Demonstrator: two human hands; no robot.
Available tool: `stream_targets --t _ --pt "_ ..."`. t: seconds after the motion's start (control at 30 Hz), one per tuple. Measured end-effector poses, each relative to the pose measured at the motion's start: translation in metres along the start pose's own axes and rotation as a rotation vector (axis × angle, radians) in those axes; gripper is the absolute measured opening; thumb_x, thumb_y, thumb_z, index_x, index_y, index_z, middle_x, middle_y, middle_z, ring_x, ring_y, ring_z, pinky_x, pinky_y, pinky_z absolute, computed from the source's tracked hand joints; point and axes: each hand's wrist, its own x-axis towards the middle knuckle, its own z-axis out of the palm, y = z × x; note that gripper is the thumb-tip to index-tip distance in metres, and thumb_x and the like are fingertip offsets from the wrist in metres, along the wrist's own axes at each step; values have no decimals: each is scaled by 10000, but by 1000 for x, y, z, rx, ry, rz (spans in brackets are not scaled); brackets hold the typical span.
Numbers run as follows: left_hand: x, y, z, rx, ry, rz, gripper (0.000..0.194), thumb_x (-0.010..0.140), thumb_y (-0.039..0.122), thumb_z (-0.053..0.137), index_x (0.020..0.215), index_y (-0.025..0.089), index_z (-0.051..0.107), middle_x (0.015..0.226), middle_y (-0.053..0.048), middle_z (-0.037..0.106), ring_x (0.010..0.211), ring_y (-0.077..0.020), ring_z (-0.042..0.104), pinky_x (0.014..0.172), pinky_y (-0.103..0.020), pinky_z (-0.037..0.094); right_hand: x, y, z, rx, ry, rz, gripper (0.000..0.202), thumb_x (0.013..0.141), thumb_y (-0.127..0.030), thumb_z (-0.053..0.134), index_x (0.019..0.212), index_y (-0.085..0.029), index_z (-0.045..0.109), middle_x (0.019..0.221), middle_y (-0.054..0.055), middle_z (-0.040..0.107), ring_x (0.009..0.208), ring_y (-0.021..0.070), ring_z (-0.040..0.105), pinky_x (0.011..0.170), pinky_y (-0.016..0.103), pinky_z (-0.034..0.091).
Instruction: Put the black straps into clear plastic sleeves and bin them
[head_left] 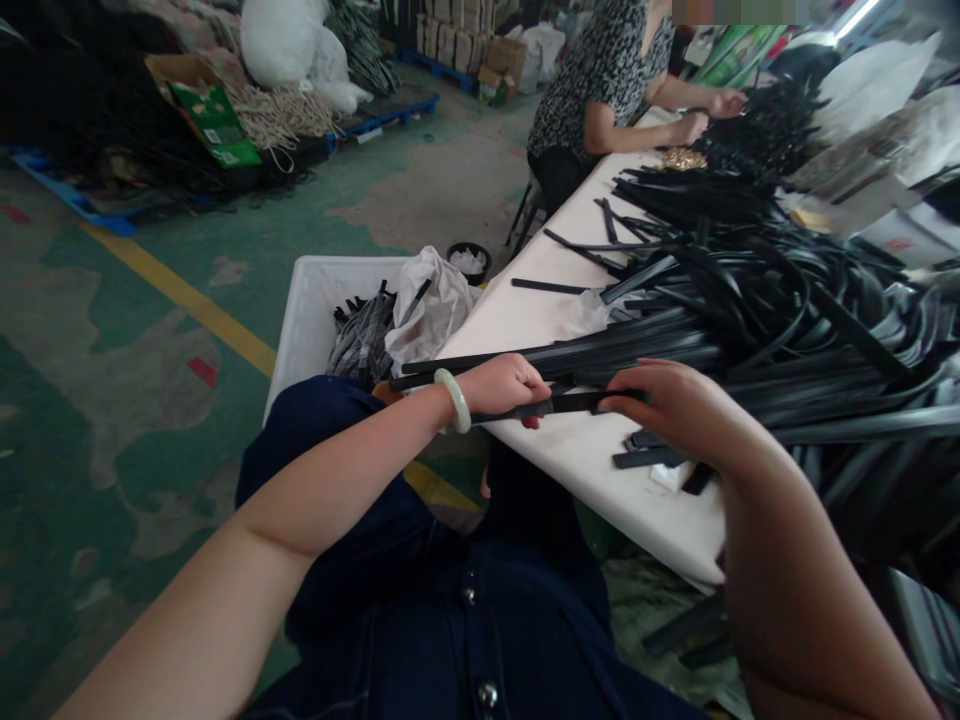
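Observation:
A black strap point(577, 402) stretches between my two hands, just above the near edge of the white table. My left hand point(504, 388), with a pale bangle at its wrist, is closed around the strap. Thumb and fingers of my right hand point(660, 400) pinch the strap farther right. Beyond my hands lies a bundle of long black straps point(637, 345) on the table. A short black strap end point(649, 457) rests near my right wrist, beside a small clear plastic piece point(670, 477).
A white bin point(307, 300) with dark straps and a crumpled white bag point(431, 305) stands left of the table point(540, 318). Across the table's far end, a seated person point(611, 100) works with both hands. Loaded blue pallets point(112, 215) stand at the back left.

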Motion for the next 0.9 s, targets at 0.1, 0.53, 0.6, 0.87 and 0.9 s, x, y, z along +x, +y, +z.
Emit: stream_targets --t 0.1,0.53,0.6,0.87,0.9 --pt "3 0 2 -36 -32 1 288 859 193 488 720 80 714 682 -76 731 639 -129 664 607 -193 464 6 -4 0 -23 -37 -46 256 894 -363 535 742 -207 669 679 40 663 682 213 596 669 319 403" --pt "-8 6 -6 -80 -8 -56 290 831 230 498 697 83 708 664 -82 723 625 -141 669 584 -201 476 -28 8 46 1177 124 510 801 881 -725 105 963 -167 674 836 150 731 768 283 702 675 407 549" --pt "-7 8 -2 -71 -61 -62 292 828 220 500 671 85 706 663 -85 721 620 -138 668 578 -196 479 -13 3 58 1386 242 396 729 893 -713 151 1182 -214 598 1173 130 672 1050 271 652 848 427 532" --pt "2 -4 10 -249 -21 -137 331 866 303 527 677 66 660 597 -105 697 530 -154 655 573 -248 518 23 -53 83 1258 610 241 614 933 -635 287 1241 -206 599 1362 90 549 1313 244 444 1129 437 296" --pt "2 -5 11 -266 -35 -134 337 872 306 521 680 67 660 604 -106 699 532 -155 656 581 -253 522 23 -56 85 1271 591 259 645 925 -656 267 1270 -210 580 1389 88 522 1323 245 431 1129 439 296"
